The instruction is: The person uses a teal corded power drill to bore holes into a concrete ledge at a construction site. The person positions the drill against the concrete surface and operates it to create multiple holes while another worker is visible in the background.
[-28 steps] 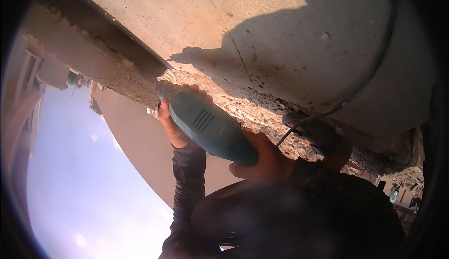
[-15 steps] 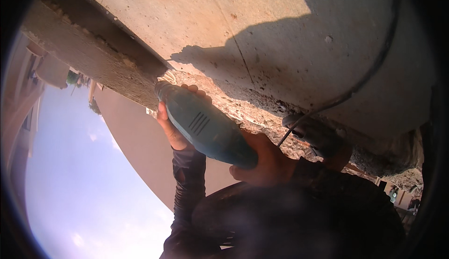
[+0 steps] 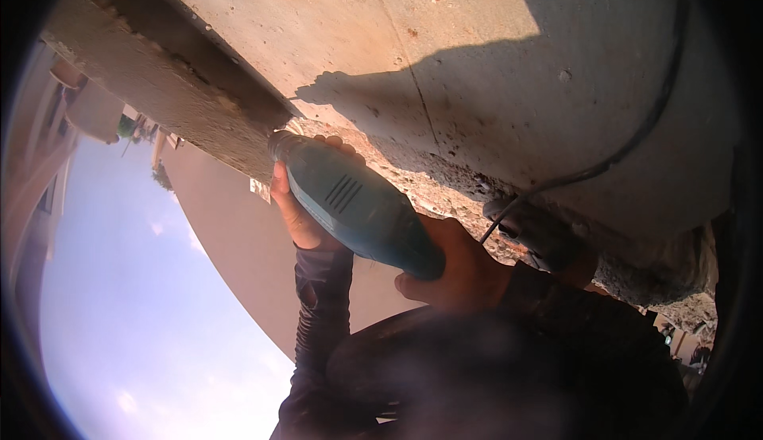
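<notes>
A teal-green electric power tool [image 3: 362, 205] with several dark vent slots lies slantwise across the middle, its narrower ribbed front end pointing to the upper left. My left hand [image 3: 306, 213] wraps around the tool from below near that front end, thumb on the near side and fingertips showing over the far side. Around the rear end, my right hand [image 3: 465, 269] is closed in a grip. The tool's front meets the corner where a rough concrete edge [image 3: 342, 126] joins a projecting beam [image 3: 183, 114]; its tip is hidden there.
Smooth concrete [image 3: 469, 11] with a thin crack fills the top, partly in shadow. A black cable [image 3: 592, 171] curves over it at the right. Beside my right hand is a dark shoe [image 3: 532, 233] on broken rubble. Sky and buildings show at the lower left.
The whole view has shifted slightly, with the concrete and the tool a little further right. Both hands keep the same hold on the power tool.
</notes>
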A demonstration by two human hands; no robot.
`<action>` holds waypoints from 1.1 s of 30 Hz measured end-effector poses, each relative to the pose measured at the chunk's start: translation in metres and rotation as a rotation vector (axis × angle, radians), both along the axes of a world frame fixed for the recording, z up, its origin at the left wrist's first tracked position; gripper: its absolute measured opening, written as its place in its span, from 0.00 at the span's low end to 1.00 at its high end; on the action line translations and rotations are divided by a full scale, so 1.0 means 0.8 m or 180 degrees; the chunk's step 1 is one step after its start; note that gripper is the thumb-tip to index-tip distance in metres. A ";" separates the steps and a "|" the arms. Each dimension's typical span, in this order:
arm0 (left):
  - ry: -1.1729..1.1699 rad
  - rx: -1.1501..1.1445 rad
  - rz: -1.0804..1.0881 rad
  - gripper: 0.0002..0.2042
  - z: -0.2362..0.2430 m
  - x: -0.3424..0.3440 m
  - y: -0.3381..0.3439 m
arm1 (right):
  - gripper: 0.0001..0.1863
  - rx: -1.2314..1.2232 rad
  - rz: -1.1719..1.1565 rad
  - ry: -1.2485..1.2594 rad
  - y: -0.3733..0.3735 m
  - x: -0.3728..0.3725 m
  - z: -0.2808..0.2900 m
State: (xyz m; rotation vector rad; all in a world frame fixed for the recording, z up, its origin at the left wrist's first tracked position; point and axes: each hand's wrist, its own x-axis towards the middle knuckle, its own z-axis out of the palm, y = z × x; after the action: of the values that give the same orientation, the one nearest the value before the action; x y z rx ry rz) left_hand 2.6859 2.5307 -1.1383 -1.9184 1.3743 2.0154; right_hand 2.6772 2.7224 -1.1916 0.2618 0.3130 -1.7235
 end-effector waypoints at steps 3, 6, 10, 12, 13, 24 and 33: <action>-0.0128 -0.0223 -0.0271 0.33 -0.003 -0.010 0.002 | 0.21 -0.0013 0.0104 0.0083 0.001 -0.005 -0.006; -0.0189 -0.0106 -0.0219 0.33 0.002 -0.007 0.003 | 0.21 -0.0039 0.0125 -0.0043 0.006 -0.003 -0.001; -0.0068 -0.0125 0.0139 0.34 0.000 -0.016 0.011 | 0.20 0.0007 -0.0132 0.0093 0.003 -0.001 -0.004; -0.0282 -0.0469 -0.0242 0.33 -0.005 -0.023 0.002 | 0.21 -0.0103 0.0159 0.0016 -0.003 -0.017 -0.010; -0.0274 -0.0381 -0.0318 0.33 -0.004 -0.023 0.000 | 0.21 -0.0155 0.0305 -0.0019 -0.005 -0.022 -0.012; -0.0310 -0.0349 -0.0129 0.33 -0.009 -0.029 -0.004 | 0.12 0.0011 0.0111 -0.0268 -0.003 -0.023 -0.009; -0.0454 -0.0607 -0.0494 0.32 -0.018 -0.048 -0.005 | 0.09 -0.0013 -0.0085 -0.0343 -0.012 -0.026 -0.018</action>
State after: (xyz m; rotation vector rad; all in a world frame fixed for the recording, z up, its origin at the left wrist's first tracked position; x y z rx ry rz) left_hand 2.6475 2.5264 -1.1524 -1.9147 1.6724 1.6992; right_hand 2.6563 2.7125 -1.2059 0.3560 0.2278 -1.7290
